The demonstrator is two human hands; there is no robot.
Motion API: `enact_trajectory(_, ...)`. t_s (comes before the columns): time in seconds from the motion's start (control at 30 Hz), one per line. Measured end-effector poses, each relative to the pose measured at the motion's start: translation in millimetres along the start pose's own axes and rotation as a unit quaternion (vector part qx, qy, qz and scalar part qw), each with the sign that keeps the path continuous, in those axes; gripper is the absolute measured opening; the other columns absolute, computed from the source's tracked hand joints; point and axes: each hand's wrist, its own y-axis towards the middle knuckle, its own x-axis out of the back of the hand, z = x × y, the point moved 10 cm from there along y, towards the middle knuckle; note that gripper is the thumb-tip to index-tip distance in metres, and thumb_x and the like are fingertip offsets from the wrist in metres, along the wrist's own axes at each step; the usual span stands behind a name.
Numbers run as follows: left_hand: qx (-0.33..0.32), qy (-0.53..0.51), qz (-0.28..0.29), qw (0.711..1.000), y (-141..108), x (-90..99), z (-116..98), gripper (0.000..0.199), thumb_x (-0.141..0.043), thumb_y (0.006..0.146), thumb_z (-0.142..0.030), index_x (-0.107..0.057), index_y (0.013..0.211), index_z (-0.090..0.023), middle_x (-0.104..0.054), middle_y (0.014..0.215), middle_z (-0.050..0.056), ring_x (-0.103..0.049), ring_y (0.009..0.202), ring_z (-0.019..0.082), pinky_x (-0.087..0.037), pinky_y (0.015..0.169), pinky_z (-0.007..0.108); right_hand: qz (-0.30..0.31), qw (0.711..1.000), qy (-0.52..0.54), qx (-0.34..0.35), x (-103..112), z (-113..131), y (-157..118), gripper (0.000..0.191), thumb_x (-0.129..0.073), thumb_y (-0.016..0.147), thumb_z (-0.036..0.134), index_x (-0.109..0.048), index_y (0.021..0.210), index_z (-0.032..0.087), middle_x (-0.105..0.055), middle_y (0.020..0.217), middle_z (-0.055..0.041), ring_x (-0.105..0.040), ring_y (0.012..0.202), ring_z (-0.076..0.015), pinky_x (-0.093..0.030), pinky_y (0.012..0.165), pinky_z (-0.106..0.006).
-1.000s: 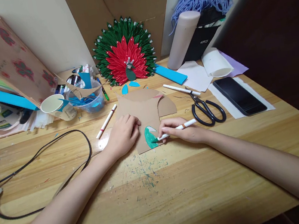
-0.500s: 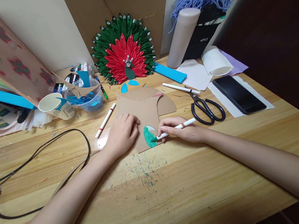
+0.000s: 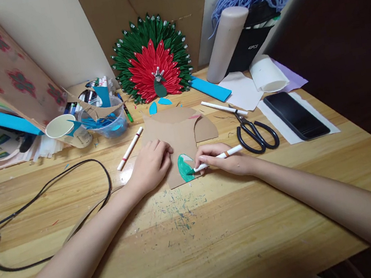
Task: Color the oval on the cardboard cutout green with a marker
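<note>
My right hand [image 3: 222, 160] is closed around a white marker [image 3: 231, 152] with a brown band. Its green tip rests on a small rounded shape [image 3: 184, 169], mostly coloured green with a pale patch at its upper right. That shape lies on a piece of brown cardboard [image 3: 172, 129], near the edge closest to me. Curled fingers of my left hand [image 3: 152, 165] press on the cardboard's left side, the fingertips partly hidden. Right of my right hand lie black-handled scissors [image 3: 257, 134]. A second white marker [image 3: 130, 148] sits beyond my left hand.
Behind the cardboard stands a green and red paper peacock [image 3: 154, 64]. A paper cup [image 3: 66, 129] and a clear tub [image 3: 109, 127] of blue scraps stand back left. A phone [image 3: 296, 114] lies at right. A black cable [image 3: 100, 164] loops at left.
</note>
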Motion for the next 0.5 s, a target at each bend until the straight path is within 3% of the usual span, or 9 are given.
enact_trajectory(0.5,-0.005,0.002,-0.005,1.0,0.3,0.9,-0.4,0.013,-0.037,0.09,-0.019,-0.051,0.091,-0.019,-0.057,0.091,0.005,-0.051,0.087,0.017,-0.041,0.077,0.032,-0.004,1.0,-0.014,0.003,0.7,1.2,-0.5,0.027,-0.051,0.092,0.04,-0.062,0.085,0.016,-0.066,0.081,-0.0035,-0.062,0.076,-0.0134,-0.046,0.071,-0.026)
